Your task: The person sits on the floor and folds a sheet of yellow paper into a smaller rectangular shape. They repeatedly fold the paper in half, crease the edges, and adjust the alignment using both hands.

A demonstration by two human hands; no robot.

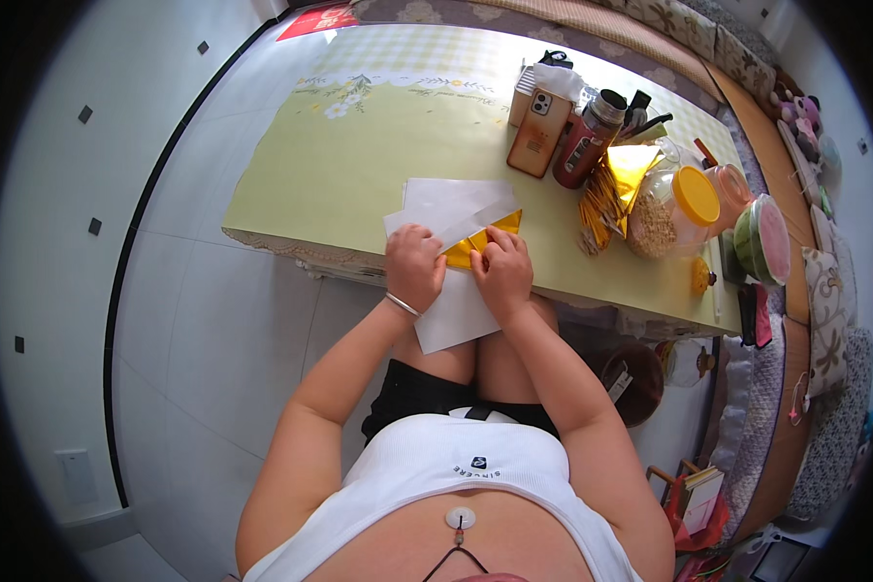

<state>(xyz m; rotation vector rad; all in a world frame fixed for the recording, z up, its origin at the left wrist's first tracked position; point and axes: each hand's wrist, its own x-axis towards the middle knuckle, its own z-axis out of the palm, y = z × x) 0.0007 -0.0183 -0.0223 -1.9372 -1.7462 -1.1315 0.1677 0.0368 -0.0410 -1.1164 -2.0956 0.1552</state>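
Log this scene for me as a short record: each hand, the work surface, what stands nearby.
Left hand: fingers bent, on the white paper beside the gold sheet
Left wrist: pale bangle
Right hand: fingers bent, touching the gold sheet
Surface: pale green table cover; white paper overhangs its near edge
Standing to the right: phone, dark red flask, yellow-lidded jar
Beside the jar: gold folded pieces

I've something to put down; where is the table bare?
The widest bare patch of tablecloth lies left of the white paper, this side of the printed flowers. A narrower one runs between paper and gold bundle. The right is crowded: phone, flask, yellow-lidded jar.
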